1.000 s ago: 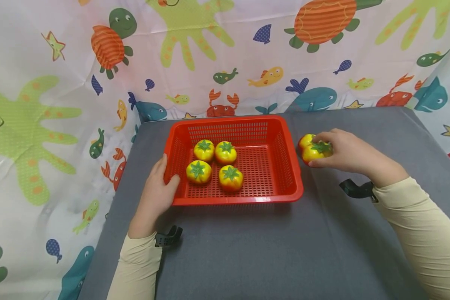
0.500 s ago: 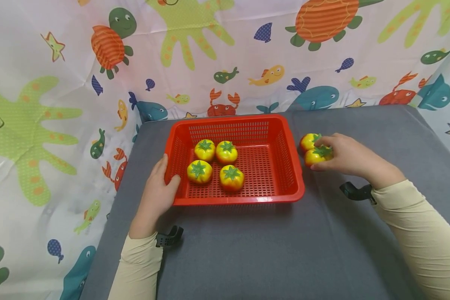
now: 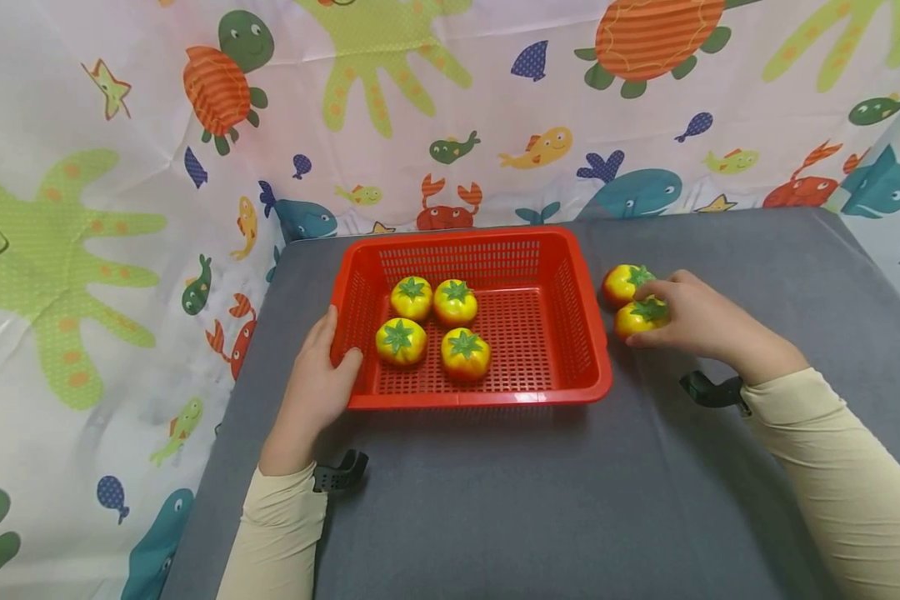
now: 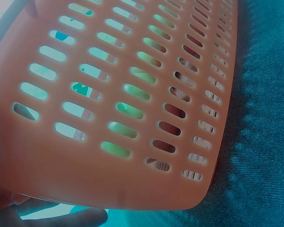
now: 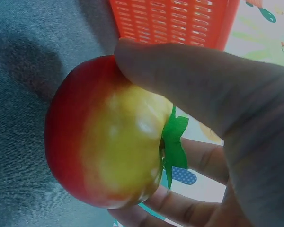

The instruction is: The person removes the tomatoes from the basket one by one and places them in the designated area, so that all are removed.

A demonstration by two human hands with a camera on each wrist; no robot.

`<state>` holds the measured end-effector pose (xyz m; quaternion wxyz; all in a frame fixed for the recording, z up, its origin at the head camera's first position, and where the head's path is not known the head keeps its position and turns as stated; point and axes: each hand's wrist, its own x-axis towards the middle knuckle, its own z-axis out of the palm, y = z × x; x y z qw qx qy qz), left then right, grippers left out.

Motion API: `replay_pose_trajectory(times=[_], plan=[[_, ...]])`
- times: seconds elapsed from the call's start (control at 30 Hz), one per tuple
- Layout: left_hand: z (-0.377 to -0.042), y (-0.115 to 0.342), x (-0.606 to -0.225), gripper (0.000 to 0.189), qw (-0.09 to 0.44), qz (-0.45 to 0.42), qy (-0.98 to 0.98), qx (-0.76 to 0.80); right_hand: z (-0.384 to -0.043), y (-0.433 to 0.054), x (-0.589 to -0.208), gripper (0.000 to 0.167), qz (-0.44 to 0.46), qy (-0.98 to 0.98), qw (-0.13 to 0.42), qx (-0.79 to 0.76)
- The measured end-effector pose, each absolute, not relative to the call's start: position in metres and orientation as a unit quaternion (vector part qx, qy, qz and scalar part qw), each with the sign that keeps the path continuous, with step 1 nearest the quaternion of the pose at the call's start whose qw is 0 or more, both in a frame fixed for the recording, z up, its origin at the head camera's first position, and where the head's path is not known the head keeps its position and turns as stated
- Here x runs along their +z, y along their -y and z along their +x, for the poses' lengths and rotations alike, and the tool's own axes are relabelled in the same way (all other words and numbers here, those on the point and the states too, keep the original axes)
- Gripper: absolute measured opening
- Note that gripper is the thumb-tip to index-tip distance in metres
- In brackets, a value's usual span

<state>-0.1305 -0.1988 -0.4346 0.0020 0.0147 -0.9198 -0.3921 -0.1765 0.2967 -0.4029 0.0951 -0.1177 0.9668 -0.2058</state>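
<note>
Slightly nearer the person than a second ago, the right hand (image 3: 701, 323) pinches a red-and-yellow fruit (image 3: 637, 320) between thumb and fingers, another fruit (image 3: 619, 284) just beyond. The left hand (image 3: 317, 375), thumb parted from fingers, grips the basket (image 3: 480, 401); four fruits (image 3: 401, 342) lie inside, right of that hand.

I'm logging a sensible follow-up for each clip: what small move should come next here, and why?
Probably the right hand should settle the held fruit on the gray cloth and let go: it pinches that fruit low, next to a second fruit, outside the red basket, which the left hand grips.
</note>
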Motion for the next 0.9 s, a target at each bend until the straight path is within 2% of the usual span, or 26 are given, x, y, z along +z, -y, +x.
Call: replay_pose_trajectory(times=[0.47,0.9], plan=[[-0.131,0.199,-0.436,0.081,0.005,0.013,0.921,-0.39,-0.176,-0.302,-0.417,0.075,-0.11,-0.969,0.102,-0.194],[-0.131,0.198,-0.434,0.082,0.002,0.017,0.921,-0.39,-0.173,-0.301,-0.415,0.077,-0.099,-0.971,0.098,-0.196]])
